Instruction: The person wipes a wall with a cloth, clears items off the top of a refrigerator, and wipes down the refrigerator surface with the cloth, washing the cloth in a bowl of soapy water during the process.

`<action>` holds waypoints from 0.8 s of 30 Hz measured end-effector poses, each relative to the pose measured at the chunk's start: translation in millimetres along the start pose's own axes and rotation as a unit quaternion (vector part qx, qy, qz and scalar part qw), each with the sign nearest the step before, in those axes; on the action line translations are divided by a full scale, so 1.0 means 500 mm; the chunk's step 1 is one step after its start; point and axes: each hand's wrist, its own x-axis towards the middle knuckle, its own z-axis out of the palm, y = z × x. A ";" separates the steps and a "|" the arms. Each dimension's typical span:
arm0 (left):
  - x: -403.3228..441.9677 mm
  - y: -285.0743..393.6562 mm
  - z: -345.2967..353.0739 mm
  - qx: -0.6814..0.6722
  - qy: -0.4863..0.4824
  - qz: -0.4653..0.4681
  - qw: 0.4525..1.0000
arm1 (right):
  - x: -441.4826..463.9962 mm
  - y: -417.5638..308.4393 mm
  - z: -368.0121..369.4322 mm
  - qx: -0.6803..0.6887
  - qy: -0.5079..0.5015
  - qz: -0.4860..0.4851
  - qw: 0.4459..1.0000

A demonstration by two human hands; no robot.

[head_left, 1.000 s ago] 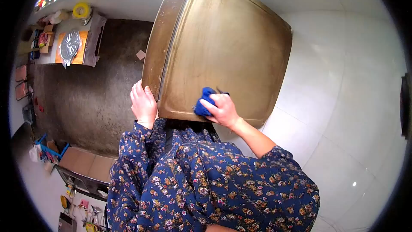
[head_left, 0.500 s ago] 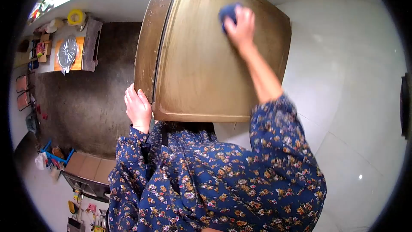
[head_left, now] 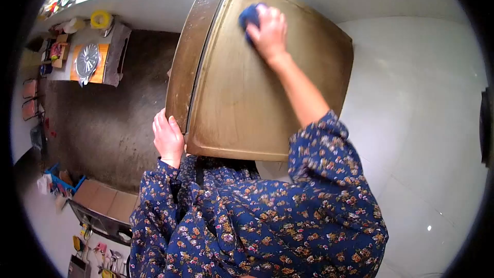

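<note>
A large brown panel [head_left: 257, 92] with a raised rim lies before me, a darker strip [head_left: 193, 56] running along its left side. Near the panel's upper left part, my right hand [head_left: 270, 33] is closed round a dark blue cloth [head_left: 250, 19] pressed to the surface; both are slightly blurred. My left hand [head_left: 169, 136] rests with fingers apart on the lower left corner of the darker strip, holding nothing loose.
At the upper left a table [head_left: 114, 46] bears a round plastic-wrapped item [head_left: 87, 61] and a yellow tape roll [head_left: 101, 19]. Dark floor [head_left: 113, 118] spreads below it. A low cabinet [head_left: 105, 201] and a blue rack [head_left: 64, 181] stand lower left. White tiled wall [head_left: 411, 103] is to the right.
My right hand with the blue cloth went from the panel's lower edge up to its top, then shifted left. My left hand stays at the lower left corner.
</note>
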 end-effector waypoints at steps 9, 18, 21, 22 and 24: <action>-0.003 -0.018 0.011 -0.020 0.006 -0.013 1.000 | -0.025 0.051 0.005 -0.006 0.024 0.117 0.993; -0.005 0.003 0.037 -0.078 0.012 -0.016 0.997 | -0.263 -0.362 -0.060 0.212 -0.043 0.033 0.976; -0.006 0.017 0.040 -0.111 0.029 -0.011 0.993 | -0.239 -0.351 -0.043 0.161 -0.056 -0.027 0.985; -0.009 0.022 0.045 -0.118 0.023 -0.015 0.993 | -0.220 -0.331 -0.036 0.139 -0.053 -0.066 0.987; -0.009 0.036 0.041 -0.113 0.027 -0.010 0.993 | -0.161 -0.299 -0.021 0.101 -0.049 -0.101 0.989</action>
